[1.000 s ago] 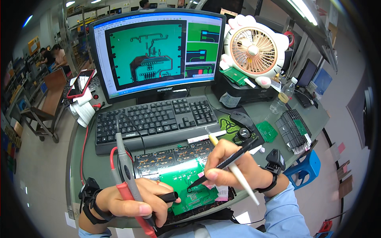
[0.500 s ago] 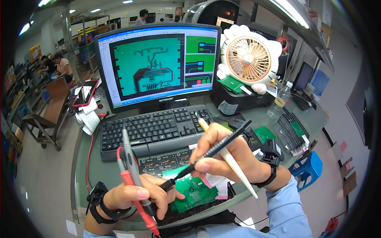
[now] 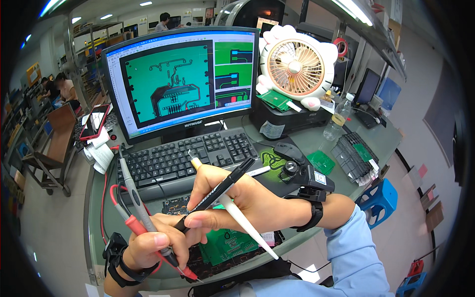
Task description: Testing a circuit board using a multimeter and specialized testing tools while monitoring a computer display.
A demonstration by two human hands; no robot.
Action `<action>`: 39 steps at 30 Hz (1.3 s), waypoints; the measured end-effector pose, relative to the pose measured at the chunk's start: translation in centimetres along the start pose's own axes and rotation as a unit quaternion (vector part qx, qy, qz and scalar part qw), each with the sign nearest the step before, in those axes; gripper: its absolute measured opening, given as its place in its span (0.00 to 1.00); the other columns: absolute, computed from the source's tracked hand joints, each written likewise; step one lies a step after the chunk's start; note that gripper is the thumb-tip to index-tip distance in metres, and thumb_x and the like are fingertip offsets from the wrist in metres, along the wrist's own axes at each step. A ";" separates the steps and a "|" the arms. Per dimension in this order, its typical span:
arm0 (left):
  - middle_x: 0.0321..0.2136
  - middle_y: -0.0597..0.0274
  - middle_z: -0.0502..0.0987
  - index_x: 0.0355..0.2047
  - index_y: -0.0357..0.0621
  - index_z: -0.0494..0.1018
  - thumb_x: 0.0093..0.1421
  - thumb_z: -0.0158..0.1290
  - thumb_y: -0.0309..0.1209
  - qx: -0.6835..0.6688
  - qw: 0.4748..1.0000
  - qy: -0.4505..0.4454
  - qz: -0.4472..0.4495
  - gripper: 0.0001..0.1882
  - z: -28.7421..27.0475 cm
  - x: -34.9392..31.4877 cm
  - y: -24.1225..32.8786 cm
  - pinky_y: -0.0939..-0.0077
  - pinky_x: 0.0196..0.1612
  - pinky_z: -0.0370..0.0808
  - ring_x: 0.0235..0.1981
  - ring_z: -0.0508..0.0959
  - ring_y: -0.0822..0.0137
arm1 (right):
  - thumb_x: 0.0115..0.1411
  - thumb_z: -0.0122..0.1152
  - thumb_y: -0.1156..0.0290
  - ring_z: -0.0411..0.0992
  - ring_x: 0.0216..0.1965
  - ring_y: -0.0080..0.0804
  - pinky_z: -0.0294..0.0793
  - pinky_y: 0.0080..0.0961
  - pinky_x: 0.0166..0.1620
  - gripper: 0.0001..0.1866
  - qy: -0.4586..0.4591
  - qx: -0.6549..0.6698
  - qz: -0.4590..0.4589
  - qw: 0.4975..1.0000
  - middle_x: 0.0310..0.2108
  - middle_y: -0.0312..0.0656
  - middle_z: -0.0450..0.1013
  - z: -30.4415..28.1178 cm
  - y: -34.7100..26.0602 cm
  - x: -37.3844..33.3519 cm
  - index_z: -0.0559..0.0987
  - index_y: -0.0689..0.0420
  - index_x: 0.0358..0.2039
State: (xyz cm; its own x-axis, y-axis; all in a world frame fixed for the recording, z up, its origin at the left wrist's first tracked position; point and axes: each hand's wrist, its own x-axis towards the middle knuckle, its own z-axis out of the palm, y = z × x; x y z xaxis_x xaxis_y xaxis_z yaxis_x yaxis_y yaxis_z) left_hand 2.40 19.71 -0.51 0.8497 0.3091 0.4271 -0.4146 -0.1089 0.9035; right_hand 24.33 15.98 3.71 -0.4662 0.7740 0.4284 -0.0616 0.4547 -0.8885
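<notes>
My left hand is closed around a pair of test probes, a grey one and a red one. My right hand grips a black marker pen with thumb and fingers. It also holds a slim white tool with a yellow collar and thin metal tip, slanting across the palm. The marker's lower end, with a black cap piece, meets my left fingertips; whether the cap is fully on is hidden. Below both hands lies a green circuit board over dark circuit boards, partly covered by my hands.
A keyboard and a monitor stand behind my hands. Right of them are a mouse, small green boards, a black rack and a bottle. A fan sits on a black box. Red probe wire runs along the left.
My right hand has moved left with the marker and white tool, bringing the marker's tip from just apart into the cap piece at my left fingers. The view has shifted slightly.
</notes>
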 end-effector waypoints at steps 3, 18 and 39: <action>0.31 0.53 0.70 0.21 0.35 0.77 0.60 0.33 0.48 0.087 0.994 0.005 -0.059 0.31 0.9 0.9 1.8 0.63 0.50 0.66 0.36 0.69 0.58 | 0.67 0.57 0.63 0.77 0.27 0.24 0.77 0.22 0.29 0.14 -0.017 0.000 0.051 0.999 0.26 0.38 0.74 -1.1 -1.7 -0.4 0.67 0.60 0.38; 0.30 0.54 0.69 0.15 0.37 0.72 0.64 0.32 0.48 0.047 0.961 0.268 0.049 0.32 -0.9 1.3 2.5 0.72 0.37 0.69 0.32 0.70 0.62 | 0.45 0.73 0.44 0.74 0.48 0.45 0.70 0.36 0.50 0.35 -0.141 -0.428 -0.011 0.893 0.48 0.43 0.76 -7.6 -2.2 -4.8 0.72 0.57 0.44; 0.27 0.53 0.69 0.16 0.36 0.71 0.64 0.32 0.48 0.033 0.936 0.343 0.071 0.31 -1.6 1.0 1.8 0.72 0.34 0.68 0.27 0.70 0.64 | 0.48 0.75 0.59 0.77 0.44 0.37 0.74 0.31 0.47 0.25 0.268 -0.571 0.063 0.773 0.41 0.46 0.77 -21.9 1.9 -1.9 0.73 0.59 0.40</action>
State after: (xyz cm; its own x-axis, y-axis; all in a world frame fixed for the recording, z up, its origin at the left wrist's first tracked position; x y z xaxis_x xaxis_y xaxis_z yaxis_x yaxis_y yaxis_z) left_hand 2.01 21.32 1.52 0.3686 0.8184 0.4408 -0.4671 -0.2468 0.8490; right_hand 44.45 24.99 4.78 0.0480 0.7763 0.6285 0.9169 0.2154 -0.3360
